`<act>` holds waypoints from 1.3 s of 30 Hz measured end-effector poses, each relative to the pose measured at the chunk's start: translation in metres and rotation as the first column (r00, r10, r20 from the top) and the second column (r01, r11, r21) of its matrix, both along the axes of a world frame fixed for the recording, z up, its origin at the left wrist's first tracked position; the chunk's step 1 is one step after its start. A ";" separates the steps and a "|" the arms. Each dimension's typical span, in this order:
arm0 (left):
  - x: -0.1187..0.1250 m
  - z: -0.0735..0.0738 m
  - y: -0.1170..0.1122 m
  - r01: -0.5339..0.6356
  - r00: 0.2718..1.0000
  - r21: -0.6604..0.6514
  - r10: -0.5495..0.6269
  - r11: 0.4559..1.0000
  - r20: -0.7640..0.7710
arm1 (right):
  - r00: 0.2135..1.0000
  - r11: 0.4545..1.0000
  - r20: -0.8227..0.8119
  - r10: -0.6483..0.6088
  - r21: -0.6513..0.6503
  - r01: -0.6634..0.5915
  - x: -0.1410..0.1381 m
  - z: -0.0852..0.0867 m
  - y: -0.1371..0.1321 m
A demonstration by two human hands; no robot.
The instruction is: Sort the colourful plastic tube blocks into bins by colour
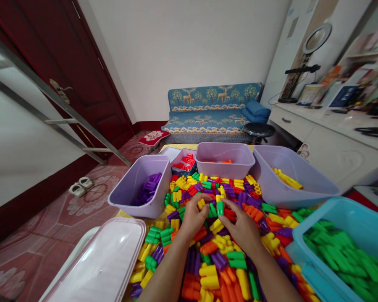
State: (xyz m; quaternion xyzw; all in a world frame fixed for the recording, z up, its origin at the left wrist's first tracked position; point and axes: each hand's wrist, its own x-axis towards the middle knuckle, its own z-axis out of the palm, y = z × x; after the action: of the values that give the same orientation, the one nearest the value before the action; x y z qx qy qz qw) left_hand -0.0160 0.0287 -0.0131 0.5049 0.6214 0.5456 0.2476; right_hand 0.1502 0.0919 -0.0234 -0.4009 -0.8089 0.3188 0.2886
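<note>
Over a spread of mixed plastic toy blocks, my two hands work close together. My left hand (194,216) is closed, with a yellow block (201,204) between its thumb and fingers. The thumb and index finger of my right hand (243,228) pinch a green block (220,208) at its right side. A yellow block touches the top of that green one; whether they are joined I cannot tell. Loose blocks in purple, orange, red, yellow and green, such as a yellow pair (208,277), lie under and around both hands.
Purple blocks fill part of a lilac bin (119,197) at left. Behind stand a small box of red blocks (176,167) and a lilac bin with orange ones (223,170). Right are a yellow-block bin (315,188) and a blue green-block bin (315,268). A lid (103,260) lies front left.
</note>
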 end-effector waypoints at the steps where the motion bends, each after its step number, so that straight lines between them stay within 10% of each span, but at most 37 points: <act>1: 0.000 0.000 0.001 0.013 0.999 0.020 -0.014 1.000 0.041 | 1.000 1.000 -0.005 0.001 0.016 0.000 -0.001 0.000 0.000; 12: 0.007 -0.003 -0.001 0.090 0.992 0.040 -0.093 0.995 0.086 | 1.000 0.994 0.021 0.010 0.110 -0.013 -0.003 -0.003 0.001; 19: 0.001 -0.004 -0.003 -0.196 0.936 -0.022 0.181 0.980 -0.302 | 0.995 0.978 0.003 -0.100 0.185 0.097 0.003 -0.001 0.007; 28: 0.008 0.001 -0.008 -0.092 0.865 -0.150 0.004 0.984 -0.502 | 0.939 0.988 0.341 -0.054 0.155 0.001 -0.003 0.015 -0.003; 39: 0.007 0.003 -0.007 0.161 0.986 0.017 -0.161 0.987 0.047 | 0.924 0.947 -0.359 -0.129 -0.322 0.007 -0.012 0.001 0.003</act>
State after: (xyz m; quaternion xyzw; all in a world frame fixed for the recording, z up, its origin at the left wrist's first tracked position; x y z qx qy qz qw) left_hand -0.0094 0.0214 -0.0104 0.5418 0.5688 0.5398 0.3025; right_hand 0.1385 0.0945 -0.0228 -0.4012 -0.6630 0.5040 0.3814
